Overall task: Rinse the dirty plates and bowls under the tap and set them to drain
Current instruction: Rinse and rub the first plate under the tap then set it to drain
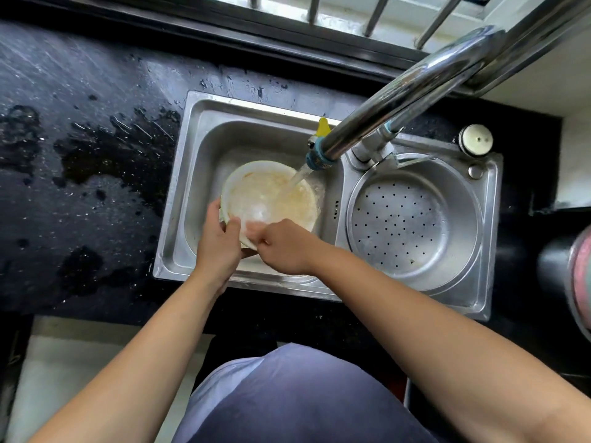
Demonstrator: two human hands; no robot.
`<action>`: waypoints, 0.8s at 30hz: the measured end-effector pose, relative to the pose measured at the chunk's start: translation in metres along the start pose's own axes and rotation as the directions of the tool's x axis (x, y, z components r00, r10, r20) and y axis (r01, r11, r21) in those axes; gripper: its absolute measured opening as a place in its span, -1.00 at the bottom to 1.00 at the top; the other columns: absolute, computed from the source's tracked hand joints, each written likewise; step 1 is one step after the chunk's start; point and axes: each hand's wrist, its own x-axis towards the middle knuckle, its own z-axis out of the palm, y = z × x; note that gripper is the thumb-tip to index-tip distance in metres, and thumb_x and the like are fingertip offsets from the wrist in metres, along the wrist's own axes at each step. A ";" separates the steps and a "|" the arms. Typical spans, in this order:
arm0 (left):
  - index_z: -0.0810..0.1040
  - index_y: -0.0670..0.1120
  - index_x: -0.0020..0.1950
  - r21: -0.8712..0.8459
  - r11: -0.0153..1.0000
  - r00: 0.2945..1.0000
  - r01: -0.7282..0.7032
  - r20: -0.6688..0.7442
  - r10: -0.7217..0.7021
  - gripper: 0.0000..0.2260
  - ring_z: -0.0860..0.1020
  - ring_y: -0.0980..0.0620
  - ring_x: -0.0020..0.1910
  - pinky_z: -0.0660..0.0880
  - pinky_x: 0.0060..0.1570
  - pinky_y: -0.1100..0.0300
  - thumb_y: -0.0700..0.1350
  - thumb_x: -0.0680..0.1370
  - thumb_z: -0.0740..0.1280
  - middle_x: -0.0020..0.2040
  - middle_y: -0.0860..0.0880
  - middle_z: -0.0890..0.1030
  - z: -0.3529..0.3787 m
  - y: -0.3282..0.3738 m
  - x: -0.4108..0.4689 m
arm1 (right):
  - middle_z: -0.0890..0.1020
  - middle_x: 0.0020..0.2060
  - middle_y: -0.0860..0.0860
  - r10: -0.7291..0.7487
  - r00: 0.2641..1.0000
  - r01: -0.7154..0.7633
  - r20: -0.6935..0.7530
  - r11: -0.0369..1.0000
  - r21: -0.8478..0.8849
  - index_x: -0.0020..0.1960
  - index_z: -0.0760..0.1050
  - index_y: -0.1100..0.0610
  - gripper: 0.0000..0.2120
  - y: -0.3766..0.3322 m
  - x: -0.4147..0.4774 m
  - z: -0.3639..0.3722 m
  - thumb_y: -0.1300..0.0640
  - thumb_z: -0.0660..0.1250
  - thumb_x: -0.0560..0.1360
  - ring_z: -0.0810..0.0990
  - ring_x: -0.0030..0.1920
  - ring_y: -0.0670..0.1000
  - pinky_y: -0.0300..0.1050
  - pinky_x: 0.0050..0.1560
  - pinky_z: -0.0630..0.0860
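A white bowl (271, 196) smeared with orange-brown residue is held in the left basin of the steel sink (188, 199). Water runs from the tap (377, 123) into the bowl's right side. My left hand (220, 241) grips the bowl's near-left rim, thumb inside. My right hand (281, 247) rests at the near rim with fingers inside the bowl, touching its wet inner surface. Whether other dishes lie under the bowl is hidden.
To the right is a round perforated drain basin (412, 219) of the same sink. The black countertop (80, 171) on the left is wet with puddles. A round cap (475, 140) sits at the sink's back right corner. Window bars (377, 14) run behind.
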 end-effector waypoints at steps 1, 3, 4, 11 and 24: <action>0.43 0.24 0.38 0.001 1.000 1.000 0.005 0.002 -0.005 -0.61 0.69 -0.02 0.15 0.70 -0.04 -0.19 -0.08 0.59 0.21 0.06 0.23 0.70 -0.002 -0.001 0.000 | 0.63 0.05 0.18 0.068 0.998 -0.068 -0.007 0.996 -0.052 0.08 0.53 0.16 -0.80 0.005 -0.001 -0.001 0.15 0.16 0.59 0.56 0.20 0.27 0.01 0.04 0.48; 0.42 0.25 0.38 0.002 1.000 1.000 0.013 0.028 -0.014 -0.61 0.68 -0.01 0.15 0.68 0.02 -0.25 -0.07 0.58 0.22 0.06 0.19 0.71 -0.001 -0.001 -0.004 | 0.58 0.09 0.22 0.216 0.974 -0.223 -0.070 0.968 -0.112 0.15 0.52 0.22 -0.76 0.010 0.000 -0.007 0.15 0.19 0.57 0.55 0.06 0.23 -0.02 -0.03 0.47; 0.42 0.24 0.38 -0.003 1.000 0.999 0.017 0.041 -0.016 -0.60 0.69 -0.05 0.14 0.68 0.02 -0.27 -0.08 0.58 0.22 0.07 0.11 0.72 0.002 -0.002 -0.006 | 0.53 0.28 0.27 0.254 0.962 -0.265 -0.096 0.956 -0.127 0.33 0.45 0.30 -0.63 0.009 0.003 -0.009 0.17 0.19 0.58 0.53 0.16 0.24 0.02 0.11 0.51; 0.41 0.15 0.41 -0.157 0.987 0.999 0.045 -0.015 -0.048 -0.61 0.69 -0.05 0.12 0.71 -0.22 -0.05 -0.17 0.62 0.19 0.21 0.05 0.64 0.008 0.003 -0.009 | 0.54 0.42 0.14 -0.081 0.995 0.086 0.066 0.993 -0.083 0.41 0.53 0.08 -0.62 0.005 -0.003 -0.013 0.14 0.10 0.67 0.48 0.40 0.19 -0.04 0.34 0.40; 0.41 0.13 0.38 -0.277 0.957 0.996 0.088 0.005 -0.091 -0.56 0.75 -0.08 -0.05 0.68 -0.28 0.00 -0.26 0.57 0.20 0.17 -0.04 0.65 0.013 0.007 -0.015 | 0.72 0.06 0.07 -0.053 0.999 0.053 -0.007 0.999 -0.001 0.09 0.63 0.08 -0.62 0.007 -0.024 -0.014 -0.05 0.08 0.67 0.60 0.08 0.16 0.01 0.19 0.49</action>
